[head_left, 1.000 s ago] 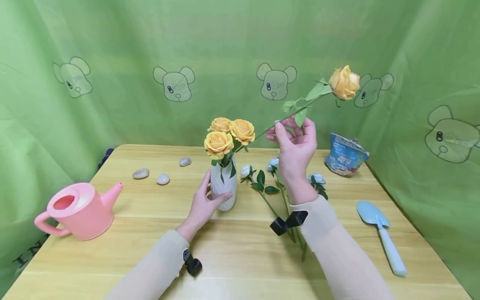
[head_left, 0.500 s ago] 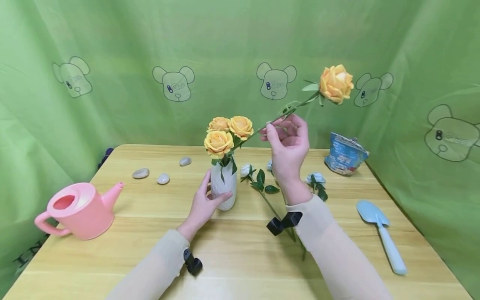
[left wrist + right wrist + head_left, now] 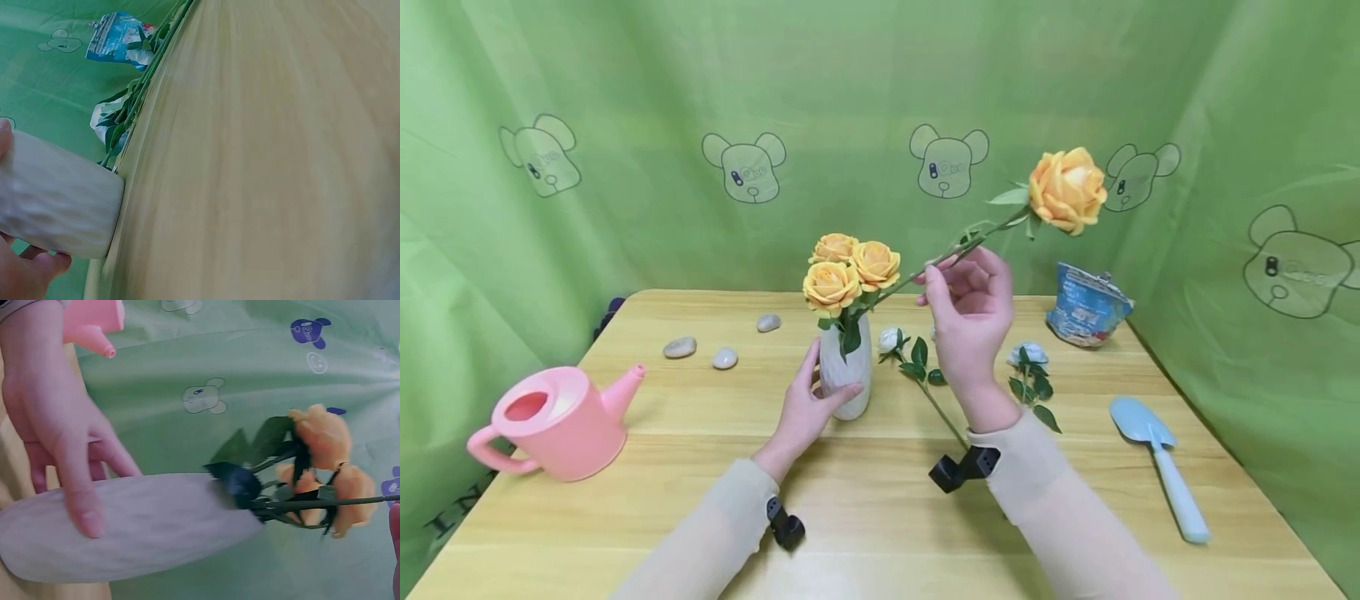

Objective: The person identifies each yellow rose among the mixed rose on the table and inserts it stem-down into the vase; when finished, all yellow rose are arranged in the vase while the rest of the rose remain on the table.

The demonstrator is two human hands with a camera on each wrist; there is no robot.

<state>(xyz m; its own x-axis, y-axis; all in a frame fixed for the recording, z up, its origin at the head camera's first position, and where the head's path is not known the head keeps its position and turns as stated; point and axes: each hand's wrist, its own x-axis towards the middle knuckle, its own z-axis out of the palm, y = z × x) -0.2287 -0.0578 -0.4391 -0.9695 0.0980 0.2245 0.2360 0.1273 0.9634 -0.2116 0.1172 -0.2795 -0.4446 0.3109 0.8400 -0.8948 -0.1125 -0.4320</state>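
My left hand holds the white textured vase round its side, the thumb lying across the front. The vase stands on the table with three yellow-orange roses in it. To the right and higher, my right hand pinches the stem of another yellow-orange rose between thumb and fingers. This rose slants, its bloom up to the right. In the right wrist view its stem runs to the vase mouth among the other stems; leaves hide the stem's lower end.
White-blue roses lie on the table, partly behind my right forearm. A blue trowel and a blue bag are on the right. A pink watering can and three stones are on the left. Green curtain surrounds the table.
My right hand has moved left and a little down with the rose, whose stem has come further to the vase mouth. The left hand keeps its hold on the vase.
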